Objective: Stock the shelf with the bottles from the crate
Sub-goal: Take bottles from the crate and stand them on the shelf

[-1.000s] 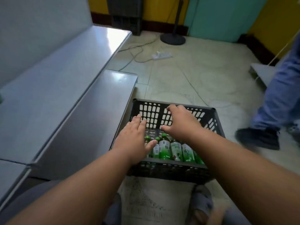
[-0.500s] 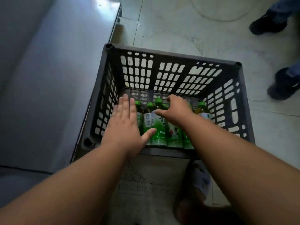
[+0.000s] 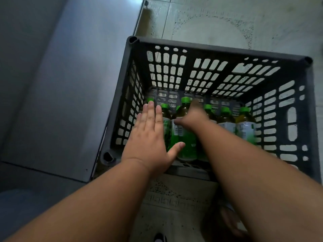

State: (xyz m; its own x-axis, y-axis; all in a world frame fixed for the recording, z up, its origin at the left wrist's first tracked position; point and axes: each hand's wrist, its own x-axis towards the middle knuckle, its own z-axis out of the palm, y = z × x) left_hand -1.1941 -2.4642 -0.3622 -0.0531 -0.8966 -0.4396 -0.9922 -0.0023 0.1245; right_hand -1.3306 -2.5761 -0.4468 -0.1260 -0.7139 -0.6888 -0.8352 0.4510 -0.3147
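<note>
Crate (image 3: 216, 49): dark slatted plastic, on the tiled floor (image 3: 218, 20), left wall just beside the grey shelf (image 3: 57, 84).

Bottles (image 3: 244, 126): green-capped, white-and-green labels, standing upright in the near part of the crate. Long axes vertical, caps toward the camera. They stand shoulder to shoulder in a row across the crate; a few more caps show behind the row.

Left hand (image 3: 150, 137): inside the crate at its left side, palm down, flat. Fingers straight and together, thumb spread wide to the right. Fingertips reach over the far-left caps; thumb tip lies against the label of one bottle (image 3: 183, 137). Nothing gripped.

Right hand (image 3: 192, 116): lower in the crate, over the shoulder of that same middle bottle, thumb out to the left. Fingers point downward and are blurred; cannot tell whether they have closed round the neck.
</note>
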